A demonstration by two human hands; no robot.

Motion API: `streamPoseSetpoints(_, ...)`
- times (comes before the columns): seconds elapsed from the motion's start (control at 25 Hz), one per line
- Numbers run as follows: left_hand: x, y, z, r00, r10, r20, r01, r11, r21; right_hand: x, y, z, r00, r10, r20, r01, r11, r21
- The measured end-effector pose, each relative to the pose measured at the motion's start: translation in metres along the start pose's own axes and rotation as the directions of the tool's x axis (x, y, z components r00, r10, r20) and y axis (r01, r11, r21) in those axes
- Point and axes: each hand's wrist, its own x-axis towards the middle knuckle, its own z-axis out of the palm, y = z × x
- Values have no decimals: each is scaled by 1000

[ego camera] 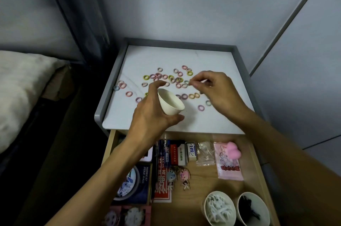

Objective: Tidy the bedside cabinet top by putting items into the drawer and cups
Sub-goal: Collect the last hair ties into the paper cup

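Note:
Several small pastel hair rings [171,79] lie scattered over the white cabinet top [212,120]. My left hand [151,111] grips a tilted white paper cup [170,103] above the top's front half, its mouth turned up and left. My right hand [215,89] hovers over the rings at the right, thumb and forefinger pinched together; whether a ring sits between them is unclear. Below, the wooden drawer [208,174] stands pulled open. It holds a cup of white items [219,209] and a cup of black items [253,209] at its front right.
The drawer also holds pens [163,153], an eraser [191,151], a clear bag [204,152], a pink packet [228,164], a pink sponge [234,149], keychain figures [178,176] and a dark box [134,181]. A bed [20,85] lies left; walls close behind and right. A grey rim [110,85] edges the top.

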Motion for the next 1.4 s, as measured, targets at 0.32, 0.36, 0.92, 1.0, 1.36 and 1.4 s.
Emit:
streamPoseSetpoints(0.32, 3, 1, -2, 1000, -4, 0, 4, 1000, 5, 8, 69, 14, 966, 186, 179, -131, 951, -280)
streamPoseSetpoints(0.36, 4, 2, -1, 1000, -3, 2, 3, 1000, 5, 11, 67, 17, 974, 152, 168, -99, 953, -286)
streamPoseSetpoints(0.92, 4, -1, 1, 1000, 0, 18, -1, 999, 34, 9, 60, 20, 994, 84, 75, -38, 875, -482)
streamPoseSetpoints(1.0, 3, -2, 0, 1000, -2, 16, 1, 999, 34, 9, 60, 18, 991, 121, 64, -75, 870, -488)
streamPoseSetpoints(1.36, 4, -1, -1, 1000, -3, 22, 2, 999, 47, 10, -10, -6, 993, 102, 51, -108, 988, 112)
streamPoseSetpoints(1.4, 4, 0, -1, 1000, 1, 26, -2, 999, 33, 5, -22, -3, 987, 41, 155, -69, 981, 181)
